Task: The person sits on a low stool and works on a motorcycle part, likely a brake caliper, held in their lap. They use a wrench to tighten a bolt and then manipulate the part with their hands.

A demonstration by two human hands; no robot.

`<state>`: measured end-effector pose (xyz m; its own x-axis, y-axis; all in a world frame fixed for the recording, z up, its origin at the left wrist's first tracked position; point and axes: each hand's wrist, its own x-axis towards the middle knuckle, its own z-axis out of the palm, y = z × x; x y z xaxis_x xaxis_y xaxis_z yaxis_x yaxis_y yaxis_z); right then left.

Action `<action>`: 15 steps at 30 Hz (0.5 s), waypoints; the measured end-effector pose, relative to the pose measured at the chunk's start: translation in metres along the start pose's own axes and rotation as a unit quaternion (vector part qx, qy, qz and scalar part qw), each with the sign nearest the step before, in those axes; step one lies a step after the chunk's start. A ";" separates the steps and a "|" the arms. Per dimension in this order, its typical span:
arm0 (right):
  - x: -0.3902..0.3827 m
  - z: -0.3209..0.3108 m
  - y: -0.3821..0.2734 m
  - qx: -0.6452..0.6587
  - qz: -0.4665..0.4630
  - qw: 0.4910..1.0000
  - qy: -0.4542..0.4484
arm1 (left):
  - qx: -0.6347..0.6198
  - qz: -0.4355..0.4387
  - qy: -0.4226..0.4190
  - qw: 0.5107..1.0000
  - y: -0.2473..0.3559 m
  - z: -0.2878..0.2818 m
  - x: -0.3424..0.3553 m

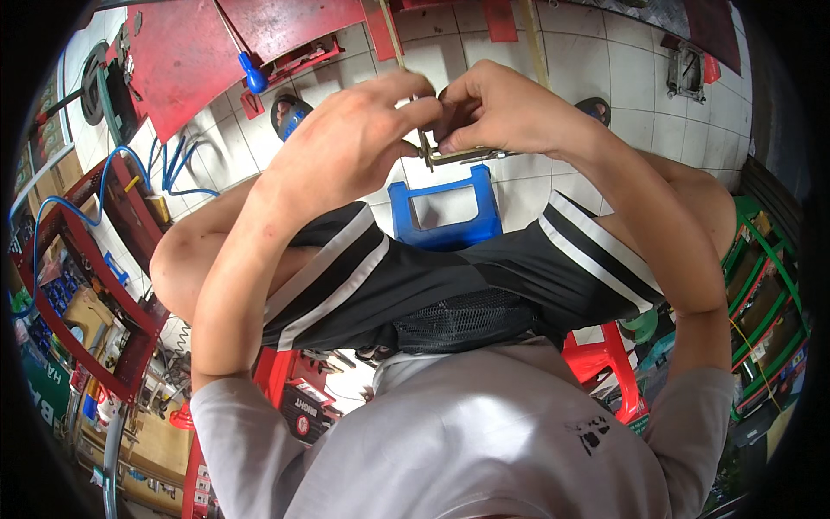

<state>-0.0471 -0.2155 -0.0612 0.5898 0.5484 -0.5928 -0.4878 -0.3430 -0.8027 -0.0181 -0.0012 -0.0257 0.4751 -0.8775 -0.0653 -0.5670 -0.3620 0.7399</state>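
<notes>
My left hand (359,134) and my right hand (506,108) meet in front of me, above the tiled floor. Between them is a small dark metal part (462,157) with a flat, narrow arm and an upright thin plate; its exact kind cannot be made out. The fingers of my left hand are closed around the upright plate from the left. My right hand pinches at the same part from the other side, thumb and fingertips together. Its fingers partly hide the piece. A blue plastic stool (445,235) stands just below the hands, between my legs.
A red metal surface (186,56) lies far left, with a blue-handled screwdriver (251,73) on its edge. A blue hose (130,156) curls at left beside a red rack (112,363) of tools. Green racks (761,294) stand right, and a red stool (609,372) is beneath me.
</notes>
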 end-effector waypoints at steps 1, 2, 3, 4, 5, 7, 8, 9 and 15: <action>-0.001 0.000 -0.001 -0.003 0.000 1.000 0.002 | -0.008 -0.023 0.030 0.999 0.000 0.002 0.000; -0.001 -0.001 -0.002 -0.005 -0.001 1.000 0.003 | -0.017 -0.046 0.061 0.997 -0.001 0.004 -0.001; -0.001 -0.001 -0.002 -0.007 -0.002 1.000 0.001 | -0.025 -0.070 0.092 0.993 -0.001 0.006 -0.002; -0.001 -0.001 -0.002 -0.010 -0.003 1.000 -0.001 | -0.026 -0.124 0.095 0.987 -0.002 0.010 -0.005; -0.001 -0.001 -0.002 -0.012 -0.004 1.000 -0.004 | -0.026 -0.177 0.098 0.979 -0.005 0.017 -0.011; 0.000 0.000 -0.001 -0.019 -0.016 1.000 -0.006 | -0.112 -0.275 0.035 0.954 -0.012 0.029 -0.023; 0.000 0.000 -0.001 -0.024 -0.022 0.999 -0.008 | -0.196 -0.319 -0.030 0.927 -0.017 0.036 -0.030; 0.001 -0.001 0.000 -0.019 -0.025 0.999 -0.008 | -0.277 -0.357 -0.096 0.887 -0.019 0.038 -0.031; -0.001 0.001 -0.002 -0.028 -0.010 1.000 0.002 | -0.603 -0.363 -0.069 0.707 -0.013 0.038 -0.026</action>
<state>-0.0478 -0.2146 -0.0590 0.6019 0.5519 -0.5772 -0.4390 -0.3750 -0.8165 -0.0485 0.0139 -0.0588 0.2284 -0.6503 -0.7245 0.8184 -0.2749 0.5047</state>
